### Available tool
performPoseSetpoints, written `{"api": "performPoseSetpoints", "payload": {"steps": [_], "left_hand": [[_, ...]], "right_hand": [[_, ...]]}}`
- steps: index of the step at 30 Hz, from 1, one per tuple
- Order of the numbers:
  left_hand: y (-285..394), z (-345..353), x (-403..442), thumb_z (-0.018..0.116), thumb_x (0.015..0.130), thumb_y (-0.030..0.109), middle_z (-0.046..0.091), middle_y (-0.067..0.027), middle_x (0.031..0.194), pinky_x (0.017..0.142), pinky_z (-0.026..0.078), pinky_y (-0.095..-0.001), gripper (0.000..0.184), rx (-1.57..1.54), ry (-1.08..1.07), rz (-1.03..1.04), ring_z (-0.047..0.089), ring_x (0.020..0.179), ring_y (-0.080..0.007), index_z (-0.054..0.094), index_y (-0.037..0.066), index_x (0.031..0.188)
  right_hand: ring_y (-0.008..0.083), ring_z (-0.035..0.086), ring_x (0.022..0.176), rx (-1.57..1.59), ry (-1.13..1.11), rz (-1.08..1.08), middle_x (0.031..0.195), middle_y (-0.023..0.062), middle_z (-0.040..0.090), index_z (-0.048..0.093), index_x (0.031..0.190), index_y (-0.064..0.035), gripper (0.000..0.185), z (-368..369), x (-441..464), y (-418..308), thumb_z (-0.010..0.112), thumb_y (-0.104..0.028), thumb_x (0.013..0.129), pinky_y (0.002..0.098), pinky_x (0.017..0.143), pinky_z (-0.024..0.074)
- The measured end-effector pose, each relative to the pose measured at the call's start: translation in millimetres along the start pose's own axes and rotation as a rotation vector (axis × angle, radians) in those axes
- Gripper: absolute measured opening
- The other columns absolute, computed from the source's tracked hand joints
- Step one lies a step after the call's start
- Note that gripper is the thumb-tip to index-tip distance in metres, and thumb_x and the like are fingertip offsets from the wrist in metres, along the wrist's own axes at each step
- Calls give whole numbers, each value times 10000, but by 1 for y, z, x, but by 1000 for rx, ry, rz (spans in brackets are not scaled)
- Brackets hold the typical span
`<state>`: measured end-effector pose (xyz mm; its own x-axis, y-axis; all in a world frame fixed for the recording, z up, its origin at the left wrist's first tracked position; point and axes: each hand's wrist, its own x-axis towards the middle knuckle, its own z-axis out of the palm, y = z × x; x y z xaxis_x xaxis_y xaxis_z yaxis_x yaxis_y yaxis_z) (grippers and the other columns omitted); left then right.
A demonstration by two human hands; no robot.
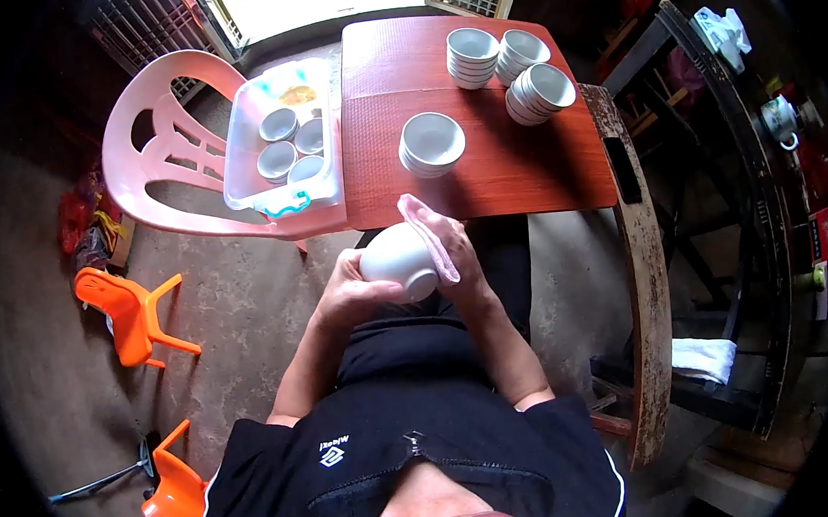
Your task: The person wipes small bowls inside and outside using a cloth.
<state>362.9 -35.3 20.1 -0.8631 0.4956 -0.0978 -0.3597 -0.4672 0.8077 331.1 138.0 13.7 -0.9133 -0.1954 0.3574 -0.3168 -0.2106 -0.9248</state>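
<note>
A white bowl (391,260) is tilted on its side in front of my body, its foot ring towards me. My left hand (352,285) grips it with the thumb along the outside. A folded pink cloth (429,237) is pressed against the bowl's other side by my right hand (463,261), whose fingers are partly hidden behind the cloth. Just beyond my hands, a short stack of white bowls (431,143) stands on the red table (513,183). Several taller bowl stacks (472,57) are grouped near the table's far right corner.
Left of the table, a pink plastic chair (128,170) carries a clear plastic tub (241,179) with several bowls inside. A worn wooden bench (648,340) with a phone (623,168) on it runs along the right. Small orange chairs (127,320) stand on the floor at left.
</note>
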Motion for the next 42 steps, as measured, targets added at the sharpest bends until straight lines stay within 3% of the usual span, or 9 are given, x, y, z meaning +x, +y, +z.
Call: {"api": "performPoseSetpoints", "payload": {"steps": [4, 9, 13, 16, 24, 30, 31, 39, 42], "left_hand": [[-19, -10, 1, 754, 668, 59, 642, -116, 1025, 877, 499, -336, 475, -92, -40, -129, 639, 925, -210, 586, -44, 1100], [-23, -12, 7, 714, 747, 150, 543, -130, 1173, 940, 476, -370, 636, -84, -20, 84, 565, 1091, -232, 399, 23, 1285], [-10, -11, 5, 673, 794, 151, 558, -166, 1178, 926, 485, -390, 541, -811, -94, 80, 579, 1065, -260, 441, -34, 1247], [-14, -14, 5, 706, 763, 208, 579, -159, 1146, 916, 496, -386, 589, -600, 35, 76, 596, 1047, -264, 462, -35, 1241], [-3, 1, 1, 761, 655, 59, 632, -77, 1020, 842, 493, -306, 473, 82, -42, 118, 609, 957, -169, 588, -14, 1089], [-7, -1, -2, 786, 712, 54, 663, -16, 874, 734, 497, -244, 296, 412, 68, 132, 596, 794, -72, 664, -23, 971], [-7, 4, -2, 773, 739, 51, 662, -12, 867, 727, 492, -239, 274, 523, 51, 137, 588, 794, -61, 661, -34, 975], [5, 12, 1, 777, 682, 45, 657, -33, 916, 787, 493, -256, 330, 524, -1, 61, 606, 840, -97, 646, -19, 978], [17, 18, -7, 771, 664, -7, 669, -71, 941, 808, 501, -279, 369, 432, 22, -19, 623, 872, -123, 633, -49, 1005]], "right_hand": [[271, 624, 995, 40, -74, 404, 1140, 184, 620, 522, 1178, 7, 359, 1, 12, -22, 557, -222, 904, 364, 879, 482], [325, 587, 1084, -458, -542, -274, 1011, 121, 664, 683, 959, -97, 245, 6, 31, -57, 481, -215, 887, 418, 982, 419], [366, 533, 1135, -539, -54, -571, 1188, 133, 583, 640, 1065, -105, 224, 22, 1, -33, 563, -218, 887, 526, 1001, 371], [370, 532, 1127, -385, 286, -378, 1160, 169, 579, 632, 1070, -88, 225, 41, -14, -15, 552, -215, 902, 533, 1004, 363], [242, 624, 938, -491, -442, 173, 1055, 132, 631, 677, 933, -46, 209, 8, 22, -58, 579, -196, 825, 338, 847, 484], [145, 620, 861, 570, 362, 202, 980, 98, 635, 631, 1048, -20, 317, 22, -19, 53, 578, -294, 898, 292, 764, 512], [150, 629, 870, 1079, 95, 538, 1012, 106, 636, 630, 1073, -16, 344, 2, -9, 44, 550, -313, 920, 285, 773, 514], [127, 620, 839, -738, -522, -27, 897, 66, 662, 635, 989, 32, 267, -4, 37, -45, 581, -215, 903, 245, 735, 484], [112, 615, 829, -54, -281, 351, 899, 69, 669, 640, 990, 25, 249, 4, 35, -38, 581, -202, 906, 247, 735, 488]]}}
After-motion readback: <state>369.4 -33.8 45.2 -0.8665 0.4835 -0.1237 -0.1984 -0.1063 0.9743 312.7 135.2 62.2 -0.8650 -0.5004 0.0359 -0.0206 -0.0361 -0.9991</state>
